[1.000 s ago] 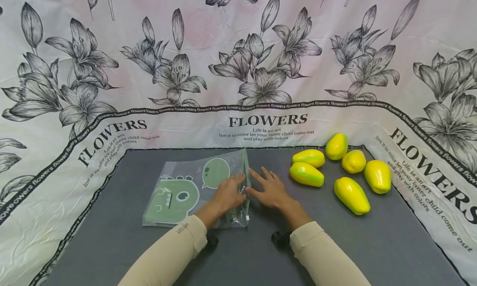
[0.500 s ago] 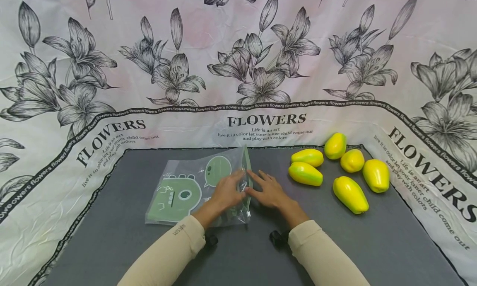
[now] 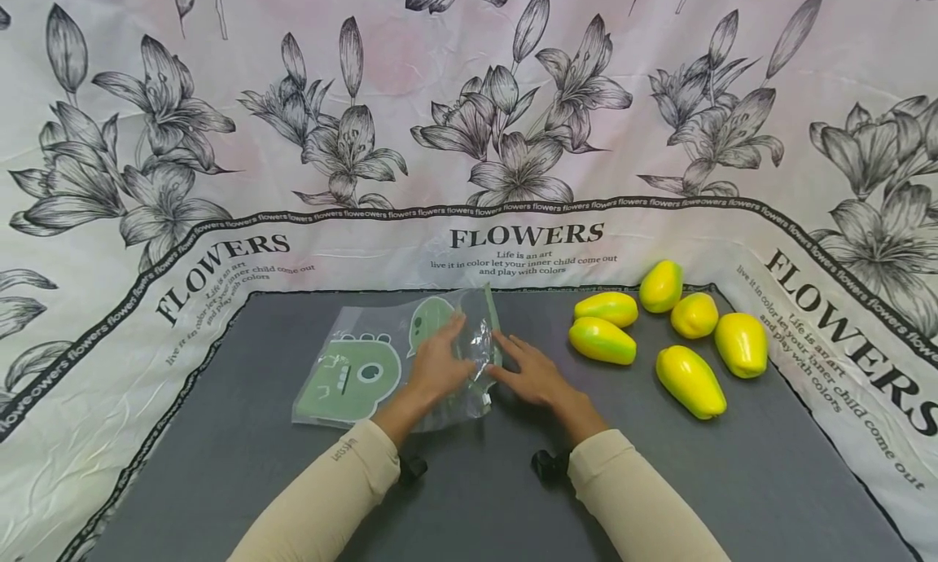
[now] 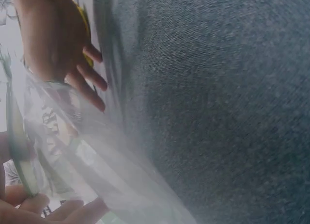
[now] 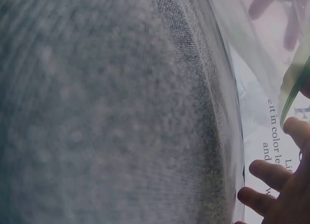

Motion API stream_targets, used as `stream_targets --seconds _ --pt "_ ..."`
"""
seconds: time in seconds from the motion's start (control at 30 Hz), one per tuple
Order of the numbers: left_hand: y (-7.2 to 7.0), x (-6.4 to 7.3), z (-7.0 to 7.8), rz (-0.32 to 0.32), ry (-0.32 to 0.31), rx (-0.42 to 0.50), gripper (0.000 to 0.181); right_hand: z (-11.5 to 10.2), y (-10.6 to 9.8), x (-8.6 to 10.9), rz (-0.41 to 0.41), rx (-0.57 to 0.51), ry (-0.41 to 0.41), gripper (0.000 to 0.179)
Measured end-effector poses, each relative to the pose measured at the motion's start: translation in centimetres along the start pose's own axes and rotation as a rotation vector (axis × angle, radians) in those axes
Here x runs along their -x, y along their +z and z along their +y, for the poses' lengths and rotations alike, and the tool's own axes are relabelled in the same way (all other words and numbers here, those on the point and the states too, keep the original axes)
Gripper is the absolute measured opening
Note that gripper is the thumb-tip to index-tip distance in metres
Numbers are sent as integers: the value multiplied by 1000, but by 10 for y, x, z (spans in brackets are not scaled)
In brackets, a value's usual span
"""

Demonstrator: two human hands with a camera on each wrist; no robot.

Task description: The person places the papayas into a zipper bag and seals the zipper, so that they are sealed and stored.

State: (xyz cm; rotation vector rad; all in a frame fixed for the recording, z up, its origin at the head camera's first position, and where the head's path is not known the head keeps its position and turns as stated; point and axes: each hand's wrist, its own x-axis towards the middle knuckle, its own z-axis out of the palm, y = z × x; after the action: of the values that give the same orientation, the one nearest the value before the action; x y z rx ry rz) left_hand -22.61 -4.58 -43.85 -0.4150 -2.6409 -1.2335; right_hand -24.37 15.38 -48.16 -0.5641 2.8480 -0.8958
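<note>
A clear zip bag [image 3: 370,403] printed with green dinosaur pictures lies on the grey table, its green-strip edge raised at the right. My left hand [image 3: 436,366] lies over the bag near that edge; in the left wrist view its fingertips [image 4: 36,203] pinch the green strip [image 4: 18,137]. Facing it from the right, my right hand [image 3: 538,375] touches the strip side with thumb and index finger spread apart. The right wrist view shows one right fingertip [image 5: 295,128] against the strip's end, the other fingers extended. Plastic partly covers the right hand in the left wrist view.
Several yellow-green, papaya-shaped fruits [image 3: 691,383] lie at the right of the table [image 3: 469,513]. A white flower-printed cloth [image 3: 366,252] rises behind and along the sides. Black devices [image 3: 548,467] sit under both wrists.
The bag has slid a little right and away from me, and its plastic near the strip is more crumpled. My left index finger has shifted up over the bag; the right hand is nearly still.
</note>
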Motion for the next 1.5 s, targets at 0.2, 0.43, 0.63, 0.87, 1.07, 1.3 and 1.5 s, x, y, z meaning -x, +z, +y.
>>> stream_targets --seconds 0.2,0.43,0.63,0.87,1.07,1.3,1.5 --pt "-7 -2 4 53 0 21 78 1 -1 0 -7 -40 18 74" --pt "-14 -2 11 80 -40 34 80 5 1 0 -11 -121 65 78" --pt "-16 -4 13 114 -38 38 80 8 0 -1 -28 -147 125 79" --pt "-20 -3 18 134 -60 34 80 8 -3 3 -38 -172 159 81" --pt "-20 -1 17 128 -66 64 80 9 -3 4 -38 -179 171 77" --pt "-15 1 15 79 -32 11 78 5 -2 3 -6 -179 116 73" --pt "-15 1 13 78 -11 -4 79 2 -7 5 54 -236 69 72"
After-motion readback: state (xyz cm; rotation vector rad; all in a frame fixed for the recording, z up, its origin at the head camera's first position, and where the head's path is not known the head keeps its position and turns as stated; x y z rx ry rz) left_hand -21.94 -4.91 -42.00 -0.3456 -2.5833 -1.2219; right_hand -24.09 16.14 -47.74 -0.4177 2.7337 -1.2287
